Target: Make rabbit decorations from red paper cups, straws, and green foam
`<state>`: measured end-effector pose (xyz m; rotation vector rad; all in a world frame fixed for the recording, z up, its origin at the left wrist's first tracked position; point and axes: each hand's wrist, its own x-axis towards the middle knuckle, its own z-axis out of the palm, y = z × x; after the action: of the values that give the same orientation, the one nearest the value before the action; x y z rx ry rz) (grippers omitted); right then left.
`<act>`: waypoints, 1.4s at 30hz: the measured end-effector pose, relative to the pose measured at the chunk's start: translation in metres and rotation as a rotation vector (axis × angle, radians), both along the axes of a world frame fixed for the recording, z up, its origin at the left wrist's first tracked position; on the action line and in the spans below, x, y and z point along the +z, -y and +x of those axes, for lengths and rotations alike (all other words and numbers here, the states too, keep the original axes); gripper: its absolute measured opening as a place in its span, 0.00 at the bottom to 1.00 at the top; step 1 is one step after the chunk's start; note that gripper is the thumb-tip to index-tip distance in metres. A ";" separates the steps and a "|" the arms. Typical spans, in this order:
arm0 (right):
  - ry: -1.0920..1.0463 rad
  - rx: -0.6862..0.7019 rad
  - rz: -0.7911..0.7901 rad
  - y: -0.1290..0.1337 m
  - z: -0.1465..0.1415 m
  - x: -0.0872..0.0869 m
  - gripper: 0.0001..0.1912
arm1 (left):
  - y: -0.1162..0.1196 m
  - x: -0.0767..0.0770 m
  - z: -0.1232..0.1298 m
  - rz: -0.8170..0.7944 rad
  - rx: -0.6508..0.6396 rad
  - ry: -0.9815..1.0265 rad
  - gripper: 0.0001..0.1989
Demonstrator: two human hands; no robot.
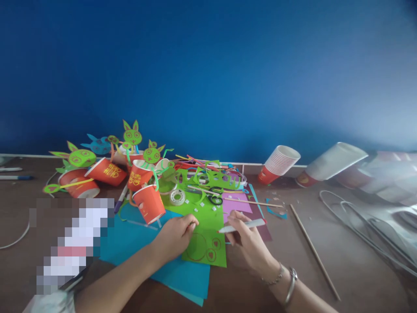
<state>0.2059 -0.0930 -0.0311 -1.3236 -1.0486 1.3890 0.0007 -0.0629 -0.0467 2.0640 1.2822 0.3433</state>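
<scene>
A white marker with red ends (pixel 250 223) is pinched in my right hand (pixel 246 239), its tip pointing left over the green paper (pixel 213 221). My left hand (pixel 176 234) rests at the left edge of that sheet, fingers curled closed; whatever they hold, if anything, is hidden. Between the hands, the sheet carries a large drawn circle (pixel 196 246) and two small ringed hearts (pixel 213 250) in reddish line. Blue paper (pixel 182 274) lies underneath. A roll of tape (pixel 177 197) sits on the green paper beyond my left hand, with small white bits scattered nearby.
Red paper cups (pixel 149 204) with green rabbit faces (pixel 132 135) crowd the left back. Scissors (pixel 215 196), green scraps (pixel 215 179) and sticks lie behind the paper. Stacked cups (pixel 279 164) lean at right, near a wooden stick (pixel 314 252) and a white cable (pixel 368 221).
</scene>
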 end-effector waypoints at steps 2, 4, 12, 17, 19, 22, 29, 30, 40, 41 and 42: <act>0.010 0.051 -0.044 -0.004 -0.012 0.003 0.15 | -0.002 -0.001 -0.001 -0.008 0.029 0.045 0.15; 0.060 0.146 -0.043 -0.007 -0.024 -0.001 0.13 | -0.003 -0.003 -0.001 -0.016 0.065 0.110 0.16; 0.308 0.253 0.100 -0.003 -0.038 -0.024 0.10 | -0.006 -0.004 -0.001 -0.070 0.160 0.231 0.13; 0.463 0.292 0.143 -0.001 -0.038 -0.020 0.08 | -0.006 -0.001 0.000 -0.087 0.185 0.242 0.12; 0.500 0.302 0.142 -0.001 -0.038 -0.021 0.08 | -0.006 -0.001 0.000 -0.083 0.187 0.247 0.12; 0.547 0.308 0.140 -0.001 -0.039 -0.022 0.08 | -0.006 -0.002 0.000 -0.081 0.186 0.245 0.12; 0.575 0.323 0.134 0.000 -0.039 -0.024 0.08 | -0.005 -0.003 0.001 -0.082 0.185 0.248 0.12; 0.577 0.326 0.132 0.000 -0.038 -0.024 0.08 | -0.006 -0.003 0.001 -0.084 0.183 0.245 0.12; 0.600 0.333 0.135 0.001 -0.040 -0.024 0.07 | -0.005 -0.002 0.000 -0.074 0.180 0.236 0.12; 0.600 0.334 0.136 0.001 -0.040 -0.024 0.07 | -0.005 -0.003 0.000 -0.076 0.183 0.234 0.12; 0.600 0.334 0.137 0.001 -0.040 -0.023 0.07 | -0.005 -0.003 0.000 -0.078 0.185 0.233 0.12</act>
<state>0.1662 -0.0941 -0.0543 -1.5526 -1.7997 1.1397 0.0007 -0.0577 -0.0497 1.7856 1.3231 0.5896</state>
